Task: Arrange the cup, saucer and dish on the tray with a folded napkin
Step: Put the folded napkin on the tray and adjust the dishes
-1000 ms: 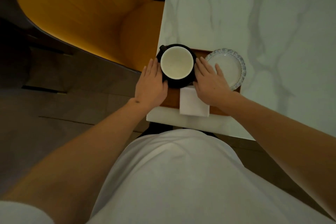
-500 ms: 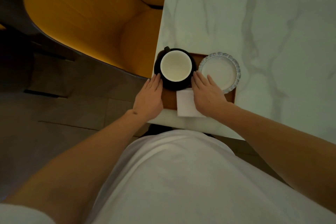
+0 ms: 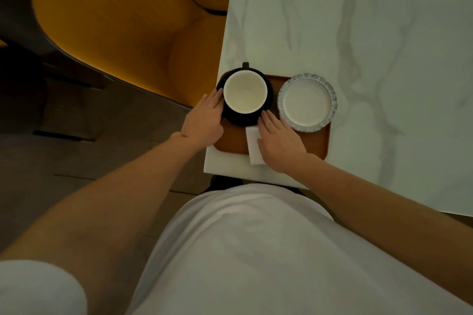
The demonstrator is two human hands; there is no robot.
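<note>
We stand at the corner of the desk (image 3: 384, 33) with the tray (image 3: 317, 146) right in front of us, its long axis running left to right along the near edge. The cup (image 3: 245, 91) sits upright in the dark saucer (image 3: 268, 100) at the left end of the tray, its handle pointing away from us, and the dish (image 3: 307, 103) lies just beside the saucer to the right, apart from it by a thin strip of tray. Our left hand (image 3: 203, 124) lies with its fingers (image 3: 216, 100) straight and close together against the saucer's left rim; our right hand (image 3: 280, 143) lies flat with its fingers (image 3: 268, 119) straight and slightly spread, the tips touching the saucer's near right rim. So the saucer sits ahead of and between both sets of fingertips, and neither hand grips anything. The napkin (image 3: 253, 146) lies under the right palm, folded into a narrow strip whose long axis points from us toward the saucer, its near end hanging over the tray's front edge onto the desk. We judge that everything is on the tray and only squaring up remains. The right hand is nearer the napkin and the dish, the left hand nearer the cup. Any nudge of the saucer would go away from us or sideways.
</note>
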